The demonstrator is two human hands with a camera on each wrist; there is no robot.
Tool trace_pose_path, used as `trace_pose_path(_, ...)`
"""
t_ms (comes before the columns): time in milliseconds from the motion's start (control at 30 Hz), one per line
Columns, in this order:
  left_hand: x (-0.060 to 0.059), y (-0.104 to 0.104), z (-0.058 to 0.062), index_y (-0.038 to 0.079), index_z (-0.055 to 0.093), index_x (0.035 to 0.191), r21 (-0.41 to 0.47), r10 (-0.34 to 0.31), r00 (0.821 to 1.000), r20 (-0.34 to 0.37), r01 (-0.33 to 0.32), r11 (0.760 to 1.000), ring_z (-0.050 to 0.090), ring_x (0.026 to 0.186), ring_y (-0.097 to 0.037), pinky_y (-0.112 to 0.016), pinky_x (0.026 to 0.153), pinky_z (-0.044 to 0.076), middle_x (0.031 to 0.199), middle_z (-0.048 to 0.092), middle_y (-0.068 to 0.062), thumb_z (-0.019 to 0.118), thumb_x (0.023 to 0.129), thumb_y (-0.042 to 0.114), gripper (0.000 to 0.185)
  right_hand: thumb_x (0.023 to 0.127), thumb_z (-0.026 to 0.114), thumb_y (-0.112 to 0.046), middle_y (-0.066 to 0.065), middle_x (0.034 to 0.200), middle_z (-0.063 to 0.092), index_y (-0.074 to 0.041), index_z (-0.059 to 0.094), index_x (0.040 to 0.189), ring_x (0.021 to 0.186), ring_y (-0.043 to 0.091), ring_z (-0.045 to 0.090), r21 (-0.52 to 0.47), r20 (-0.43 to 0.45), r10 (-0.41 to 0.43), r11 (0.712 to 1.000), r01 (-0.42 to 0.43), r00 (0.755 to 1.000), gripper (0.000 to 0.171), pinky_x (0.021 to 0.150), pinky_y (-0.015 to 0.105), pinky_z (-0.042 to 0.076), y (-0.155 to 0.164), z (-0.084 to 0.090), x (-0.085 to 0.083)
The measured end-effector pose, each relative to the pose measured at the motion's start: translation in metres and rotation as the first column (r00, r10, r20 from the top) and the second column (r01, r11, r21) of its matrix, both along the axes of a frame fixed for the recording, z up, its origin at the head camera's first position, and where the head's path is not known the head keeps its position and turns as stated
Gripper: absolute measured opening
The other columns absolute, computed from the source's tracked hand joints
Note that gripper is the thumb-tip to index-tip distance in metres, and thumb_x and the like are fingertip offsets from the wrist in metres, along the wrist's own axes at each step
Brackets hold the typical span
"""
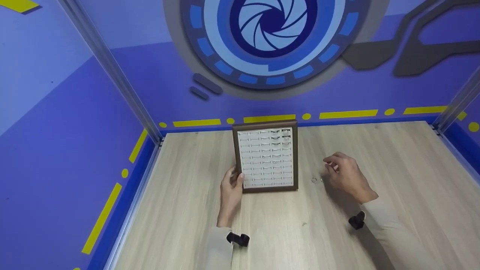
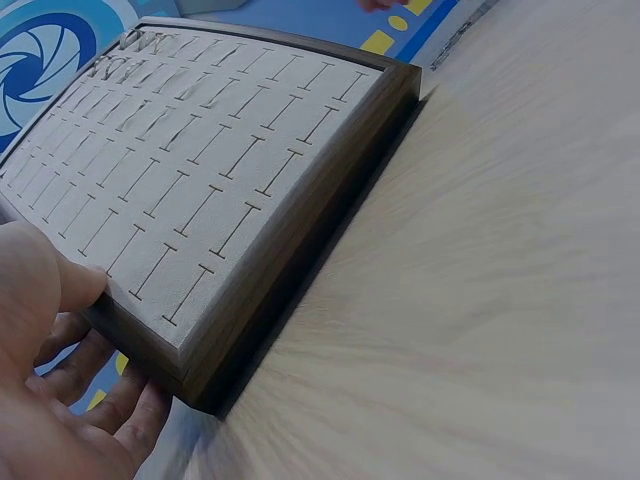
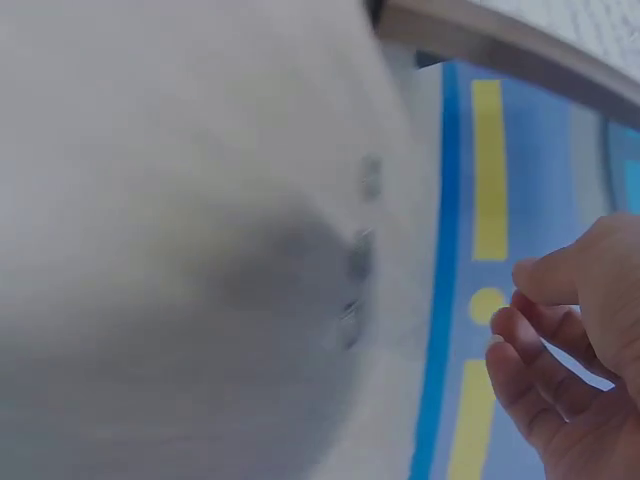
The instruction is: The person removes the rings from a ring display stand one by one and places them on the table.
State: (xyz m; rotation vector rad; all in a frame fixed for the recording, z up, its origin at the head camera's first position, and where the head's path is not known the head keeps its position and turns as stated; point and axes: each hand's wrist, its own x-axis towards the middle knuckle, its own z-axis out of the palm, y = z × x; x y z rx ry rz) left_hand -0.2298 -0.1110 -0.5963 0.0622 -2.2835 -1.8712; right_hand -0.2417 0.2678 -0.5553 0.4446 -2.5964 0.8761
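Ring tray (image 1: 265, 159) gripped at its near-left corner by left hand (image 1: 230, 187), right hand (image 1: 347, 175) loosely curled, empty, above table (image 1: 337, 232)

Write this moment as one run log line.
left hand: grips ring tray corner | right hand: above small rings, holds nothing

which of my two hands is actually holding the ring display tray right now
Your left hand: it grips the tray's near left corner. Your right hand hovers over the table, apart from the tray.

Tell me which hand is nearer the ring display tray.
Left. The left hand grips the ring display tray at its near left corner; the right hand hovers over the table to the tray's right, apart from it.
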Motion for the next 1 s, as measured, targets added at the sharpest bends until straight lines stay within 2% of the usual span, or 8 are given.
trace_pose_path(333, -0.001, -0.001, 0.0, 0.001, 0.055, 0.15, 0.013, -0.002, 1.0, -0.031, 0.003, 1.0, 0.064, 0.131, -0.037, -0.048, 0.115, 0.054, 0.142, 0.064, -0.022, 0.062, 0.108, 0.011, 0.044, 0.09, 0.076, 0.012, 0.012, 0.099, 0.075, 0.001, 0.079, 0.104, 0.081, 0.024, 0.074, -0.078, -0.176, 0.026, 0.996, -0.04, 0.984, 0.018, 0.068, 0.041, 0.065, -0.036, 0.027, -0.013)
trace_pose_path(667, 0.001, 0.0, -0.001, 0.0, 0.055, 0.149, 0.014, -0.004, 0.999, -0.043, 0.004, 1.0, 0.065, 0.129, -0.036, -0.045, 0.113, 0.056, 0.139, 0.065, -0.022, 0.062, 0.108, 0.01, 0.043, 0.086, 0.078, 0.013, 0.013, 0.096, 0.076, 0.002, 0.078, 0.1, 0.078, 0.024, 0.074, -0.115, -0.286, 0.075, 0.987, -0.112, 0.955, 0.018, 0.064, 0.037, 0.064, -0.061, 0.043, -0.02)
trace_pose_path(800, 0.0, 0.0, 0.0, -0.002, 0.055, 0.149, 0.017, 0.0, 0.999, -0.048, 0.001, 1.0, 0.064, 0.13, -0.038, -0.047, 0.114, 0.055, 0.138, 0.065, -0.024, 0.062, 0.107, 0.009, 0.043, 0.087, 0.078, 0.013, 0.013, 0.095, 0.075, 0.002, 0.079, 0.1, 0.079, 0.024, 0.074, -0.118, -0.311, 0.088, 0.984, -0.13, 0.946, 0.017, 0.064, 0.037, 0.064, -0.072, 0.049, -0.023)
trace_pose_path(1000, 0.0, 0.0, 0.0, -0.001, 0.056, 0.148, 0.013, 0.001, 0.999, -0.049, 0.0, 1.0, 0.065, 0.129, -0.039, -0.047, 0.114, 0.055, 0.138, 0.065, -0.023, 0.063, 0.107, 0.009, 0.043, 0.087, 0.078, 0.012, 0.014, 0.096, 0.074, 0.002, 0.079, 0.1, 0.08, 0.023, 0.073, -0.125, -0.307, 0.105, 0.981, -0.149, 0.946, 0.017, 0.065, 0.037, 0.064, -0.088, 0.056, -0.028)
